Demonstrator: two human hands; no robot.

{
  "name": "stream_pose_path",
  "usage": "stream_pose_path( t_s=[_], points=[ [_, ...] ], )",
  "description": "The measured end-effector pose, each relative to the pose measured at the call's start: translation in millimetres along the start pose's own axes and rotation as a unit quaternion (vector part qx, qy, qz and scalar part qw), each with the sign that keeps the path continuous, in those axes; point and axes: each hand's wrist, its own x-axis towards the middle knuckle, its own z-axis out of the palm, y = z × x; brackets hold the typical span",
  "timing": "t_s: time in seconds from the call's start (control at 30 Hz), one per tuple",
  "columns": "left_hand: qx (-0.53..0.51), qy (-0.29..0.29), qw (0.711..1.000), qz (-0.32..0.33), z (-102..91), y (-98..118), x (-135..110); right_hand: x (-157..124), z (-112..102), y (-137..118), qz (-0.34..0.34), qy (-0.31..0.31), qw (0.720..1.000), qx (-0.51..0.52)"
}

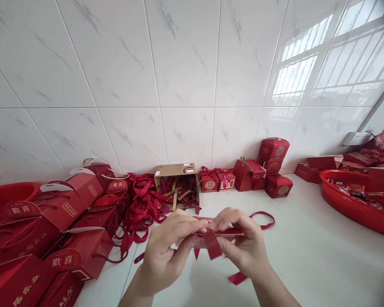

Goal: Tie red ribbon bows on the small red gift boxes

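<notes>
Above the white counter, both my hands hold one small red gift box (pixel 232 232) between them. My left hand (pixel 169 243) grips its left end, fingers over the top and thumb at the near side. At the right end, my right hand (pixel 243 243) pinches the box in the same way. A red strap-like flap (pixel 213 245) hangs down from the top middle, between my fingertips. Most of the box is hidden by my fingers. Lengths of red ribbon lie on the counter near it, a loop (pixel 265 218) behind and a cut end (pixel 237 278) below.
Filled-out red gift boxes (pixel 73 204) crowd the left side. A heap of red ribbon (pixel 144 204) lies beside an open cardboard box (pixel 176 169) of straps. More red boxes (pixel 273 160) stand along the tiled wall. A red basin (pixel 355 213) with wrapped items sits right.
</notes>
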Motion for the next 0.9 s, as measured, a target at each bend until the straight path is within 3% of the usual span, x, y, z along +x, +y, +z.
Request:
stream_pose_path(
  t_s=[0.07,0.17,0.43,0.63,0.73,0.9],
  points=[
    [0.016,-0.006,1.000,-0.016,-1.6,0.1,-1.6,1.7,-2.3,-1.7,0.045,-0.041,0.998,0.007],
    [0.033,0.001,0.999,-0.042,-1.1,-0.2,-4.3,3.6,-5.0,-4.2,0.046,-0.075,0.996,-0.005],
    [-0.013,0.033,0.993,-0.110,6.3,1.2,-6.5,0.3,4.4,-0.4,0.014,0.009,1.000,-0.024],
    [-0.031,0.053,0.989,-0.136,3.7,4.7,-8.0,0.4,7.8,2.3,0.033,0.003,0.999,-0.014],
    [-0.016,0.146,0.976,-0.162,-2.2,6.4,-6.0,3.1,5.2,6.4,0.060,-0.023,0.997,-0.052],
    [-0.043,0.370,0.915,-0.152,-17.1,2.5,1.1,7.3,-1.5,16.3,0.154,-0.138,0.973,-0.104]
  ],
)
